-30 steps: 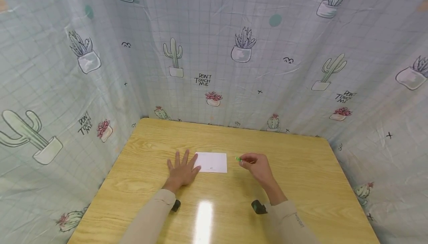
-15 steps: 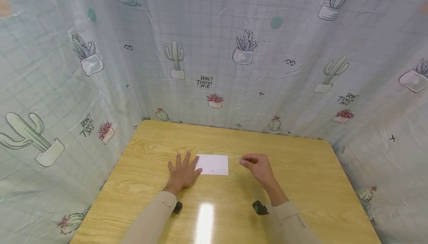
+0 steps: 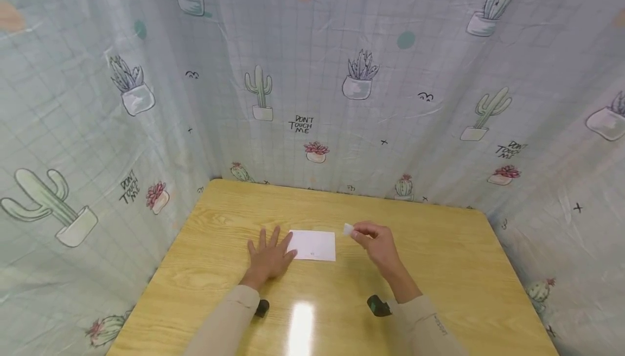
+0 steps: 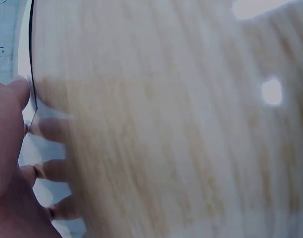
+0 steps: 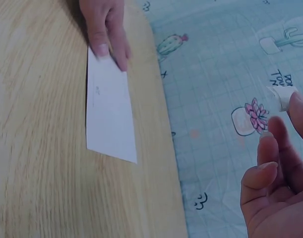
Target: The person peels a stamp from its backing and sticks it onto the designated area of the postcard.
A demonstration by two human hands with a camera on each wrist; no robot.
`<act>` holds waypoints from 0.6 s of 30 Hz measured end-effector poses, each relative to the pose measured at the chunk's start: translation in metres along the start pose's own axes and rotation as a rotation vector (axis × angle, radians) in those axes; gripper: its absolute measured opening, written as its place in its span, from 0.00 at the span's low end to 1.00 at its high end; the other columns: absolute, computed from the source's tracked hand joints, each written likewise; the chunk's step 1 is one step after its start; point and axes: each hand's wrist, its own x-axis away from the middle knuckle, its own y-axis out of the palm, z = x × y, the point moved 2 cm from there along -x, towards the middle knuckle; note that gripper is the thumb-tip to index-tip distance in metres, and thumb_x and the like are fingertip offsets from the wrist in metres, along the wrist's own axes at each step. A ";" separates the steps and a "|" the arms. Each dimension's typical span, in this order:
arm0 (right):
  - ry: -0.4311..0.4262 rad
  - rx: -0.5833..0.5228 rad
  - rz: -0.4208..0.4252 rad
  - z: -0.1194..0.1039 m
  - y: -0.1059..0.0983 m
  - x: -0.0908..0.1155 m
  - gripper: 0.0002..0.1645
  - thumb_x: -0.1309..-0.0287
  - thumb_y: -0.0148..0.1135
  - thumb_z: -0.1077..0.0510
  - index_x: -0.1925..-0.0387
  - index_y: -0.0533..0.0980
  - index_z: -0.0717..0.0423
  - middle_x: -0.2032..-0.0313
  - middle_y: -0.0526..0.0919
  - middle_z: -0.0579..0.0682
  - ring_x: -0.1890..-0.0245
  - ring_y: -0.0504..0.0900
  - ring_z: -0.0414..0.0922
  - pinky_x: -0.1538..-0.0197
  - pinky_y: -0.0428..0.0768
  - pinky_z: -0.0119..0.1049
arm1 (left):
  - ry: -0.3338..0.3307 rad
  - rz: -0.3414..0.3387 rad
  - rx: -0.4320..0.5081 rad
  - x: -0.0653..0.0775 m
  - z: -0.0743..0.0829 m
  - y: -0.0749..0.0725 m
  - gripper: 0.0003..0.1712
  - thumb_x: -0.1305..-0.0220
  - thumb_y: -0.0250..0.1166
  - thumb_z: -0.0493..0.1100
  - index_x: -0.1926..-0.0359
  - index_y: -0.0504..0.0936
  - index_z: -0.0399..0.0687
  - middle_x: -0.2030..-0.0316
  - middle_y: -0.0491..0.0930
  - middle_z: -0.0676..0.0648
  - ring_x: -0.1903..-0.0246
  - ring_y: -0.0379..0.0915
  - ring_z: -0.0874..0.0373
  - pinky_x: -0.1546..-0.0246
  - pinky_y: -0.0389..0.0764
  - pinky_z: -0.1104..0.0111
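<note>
A white rectangular sheet, like an envelope or card [image 3: 316,245], lies flat on the table with a small printed mark near its front edge. My left hand [image 3: 267,258] rests with fingers spread, thumb and index finger over the sheet's left end. In the left wrist view, the thumb touches the sheet's edge [image 4: 25,54]. Just right of the sheet and above the table, my right hand [image 3: 378,242] pinches a small, square, slightly curled white piece of paper [image 5: 284,97] between thumb and fingers. The other fingers are loosely bent.
The glossy wooden table [image 3: 429,258] has a rear edge against a cactus-print curtain [image 3: 312,90], which also hangs along both sides. A bright reflection lies on the near tabletop. Dark wrist cameras show beneath both sleeves.
The small piece showed a green face one second ago, then was seen edge-on, and now shows its white face, turned by my right fingers. My left hand stays on the sheet.
</note>
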 end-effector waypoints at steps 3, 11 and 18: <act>0.008 -0.027 0.007 -0.001 0.002 0.000 0.09 0.33 0.69 0.62 0.56 0.87 0.64 0.62 0.87 0.48 0.64 0.78 0.44 0.61 0.78 0.31 | 0.007 0.013 0.003 0.003 0.001 -0.003 0.37 0.21 0.47 0.67 0.18 0.57 0.66 0.15 0.42 0.42 0.18 0.27 0.27 0.29 0.28 0.21; -0.005 -0.122 -0.035 -0.010 0.007 0.002 0.09 0.32 0.66 0.65 0.57 0.84 0.70 0.71 0.86 0.45 0.69 0.80 0.41 0.64 0.80 0.33 | 0.016 0.030 0.019 0.003 0.002 -0.006 0.36 0.21 0.49 0.65 0.19 0.60 0.63 0.16 0.47 0.42 0.18 0.30 0.26 0.31 0.32 0.19; 0.003 -0.142 -0.040 -0.019 0.011 0.005 0.09 0.32 0.66 0.66 0.56 0.83 0.71 0.72 0.86 0.44 0.70 0.80 0.40 0.64 0.80 0.33 | 0.028 0.056 -0.006 0.003 0.005 -0.010 0.36 0.21 0.49 0.65 0.19 0.61 0.62 0.16 0.49 0.43 0.18 0.35 0.28 0.30 0.35 0.19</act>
